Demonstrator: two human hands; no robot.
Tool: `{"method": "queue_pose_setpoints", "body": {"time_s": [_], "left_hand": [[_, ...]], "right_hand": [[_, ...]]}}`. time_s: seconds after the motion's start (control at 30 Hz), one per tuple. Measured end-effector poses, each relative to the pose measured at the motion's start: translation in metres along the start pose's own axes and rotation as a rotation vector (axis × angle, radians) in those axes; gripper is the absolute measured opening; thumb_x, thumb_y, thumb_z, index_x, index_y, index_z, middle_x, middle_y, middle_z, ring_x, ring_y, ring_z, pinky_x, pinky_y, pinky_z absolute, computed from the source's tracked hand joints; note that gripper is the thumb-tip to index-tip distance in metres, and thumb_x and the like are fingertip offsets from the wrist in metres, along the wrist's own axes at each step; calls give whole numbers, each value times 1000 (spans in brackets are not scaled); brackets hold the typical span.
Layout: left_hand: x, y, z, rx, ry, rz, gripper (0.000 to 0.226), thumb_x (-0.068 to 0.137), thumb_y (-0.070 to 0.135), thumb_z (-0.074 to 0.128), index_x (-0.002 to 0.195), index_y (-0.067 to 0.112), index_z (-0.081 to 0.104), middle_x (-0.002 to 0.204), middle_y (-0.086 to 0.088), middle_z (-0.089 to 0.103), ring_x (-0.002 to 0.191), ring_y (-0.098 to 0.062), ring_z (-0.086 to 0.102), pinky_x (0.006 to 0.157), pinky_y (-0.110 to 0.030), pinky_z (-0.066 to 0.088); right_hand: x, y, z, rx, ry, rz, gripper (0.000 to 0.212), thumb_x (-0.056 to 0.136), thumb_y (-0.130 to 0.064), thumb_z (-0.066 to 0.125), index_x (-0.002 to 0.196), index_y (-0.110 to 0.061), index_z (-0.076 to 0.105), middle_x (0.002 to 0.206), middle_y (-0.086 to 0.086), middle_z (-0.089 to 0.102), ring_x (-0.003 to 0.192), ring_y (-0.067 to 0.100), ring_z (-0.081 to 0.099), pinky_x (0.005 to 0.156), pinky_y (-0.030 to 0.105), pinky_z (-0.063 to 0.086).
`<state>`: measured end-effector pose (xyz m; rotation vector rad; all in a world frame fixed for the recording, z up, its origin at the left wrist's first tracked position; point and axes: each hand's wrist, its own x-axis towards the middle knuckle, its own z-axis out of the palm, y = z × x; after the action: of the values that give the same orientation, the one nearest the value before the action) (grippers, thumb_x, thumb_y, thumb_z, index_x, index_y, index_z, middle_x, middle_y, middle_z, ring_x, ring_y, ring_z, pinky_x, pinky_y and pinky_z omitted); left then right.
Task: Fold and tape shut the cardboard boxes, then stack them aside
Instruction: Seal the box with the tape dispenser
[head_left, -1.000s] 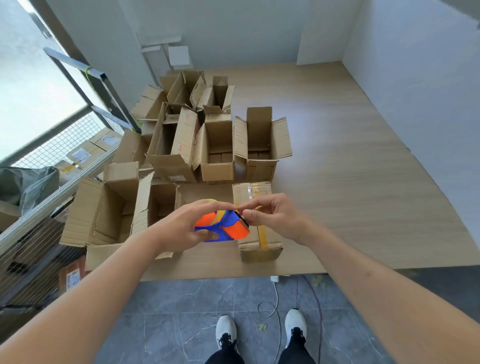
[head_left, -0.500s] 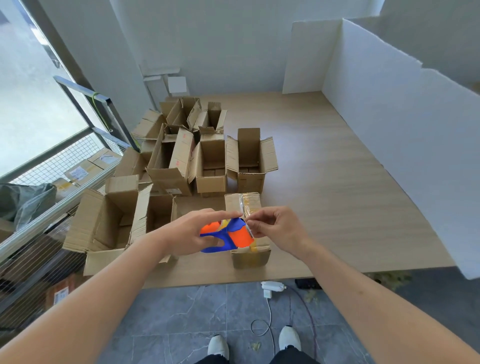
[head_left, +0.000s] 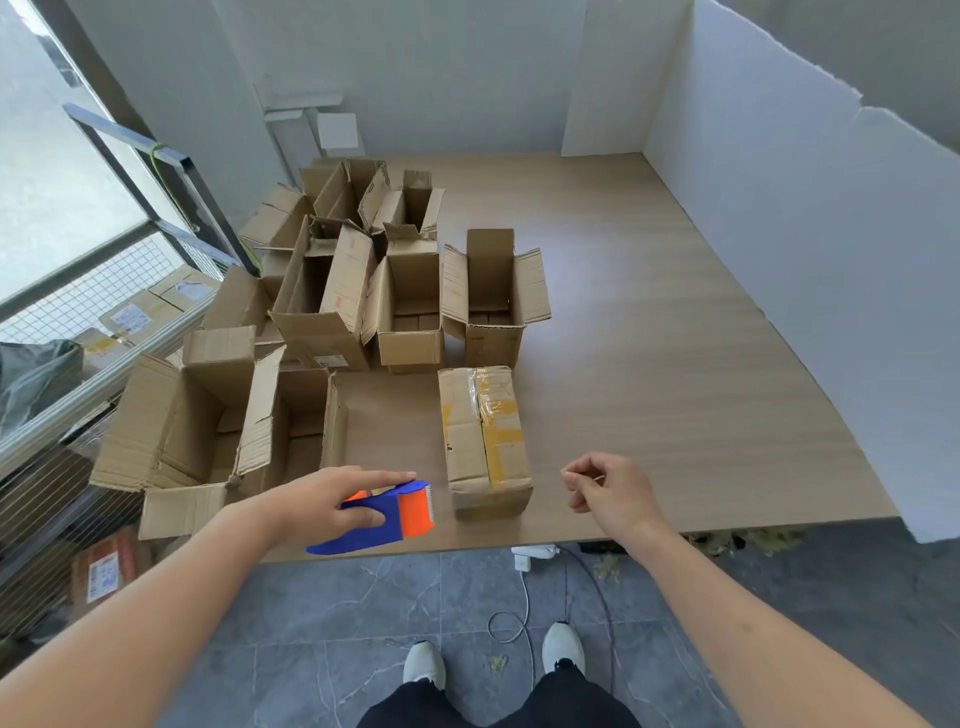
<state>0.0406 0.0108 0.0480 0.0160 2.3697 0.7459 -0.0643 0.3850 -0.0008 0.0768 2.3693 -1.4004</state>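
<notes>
R hand (head_left: 610, 491) now off tape dispenser (head_left: 387, 517)

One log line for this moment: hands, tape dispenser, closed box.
left hand: grips blue-and-orange tape dispenser | right hand: loosely curled, empty | closed brown cardboard box: taped, on wooden table
</notes>
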Motion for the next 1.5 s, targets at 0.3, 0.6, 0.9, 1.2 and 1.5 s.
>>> {"method": "queue_pose_setpoints", "body": {"time_s": [0.3,0.6,0.9,1.2,1.5], "left_hand": [[15,-20,8,12,17,-57,56,100,45,58,137,74,28,135,17,52,117,-5,51,99,-33,45],[33,-20,17,126,76,-64,60,100,51,53,144,70,17,116,12,56,101,-5,55,88,-29,50],[44,-19,23,173,106,-68,62,100,55,52,149,67,15,108,11,56,95,-7,57,86,-34,53],[50,-18,29,118,99,-72,60,101,55,49,149,67,15,110,8,56,97,-8,57,86,-34,51],[74,-6,48,80,42,-126,55,106,48,40,156,52,18,111,-1,55,98,-21,56,93,-41,48]], "right_hand": [[16,8,24,-52,-64,17,15,91,0,69,82,-11,74,72,8,69,58,17,66,61,32,62],[26,22,38,53,-35,63,13,97,-5,67,90,-15,73,92,10,72,67,23,72,72,40,64],[19,27,67,-127,-68,-88,64,108,-22,41,156,-54,14,157,-12,39,119,15,53,109,47,46],[27,9,122,-933,-35,-699,71,99,-75,25,162,-44,11,173,1,0,159,28,-2,127,52,5],[31,14,131,-971,10,-666,73,97,-77,32,161,-45,18,171,0,13,158,27,9,126,52,12]]}}
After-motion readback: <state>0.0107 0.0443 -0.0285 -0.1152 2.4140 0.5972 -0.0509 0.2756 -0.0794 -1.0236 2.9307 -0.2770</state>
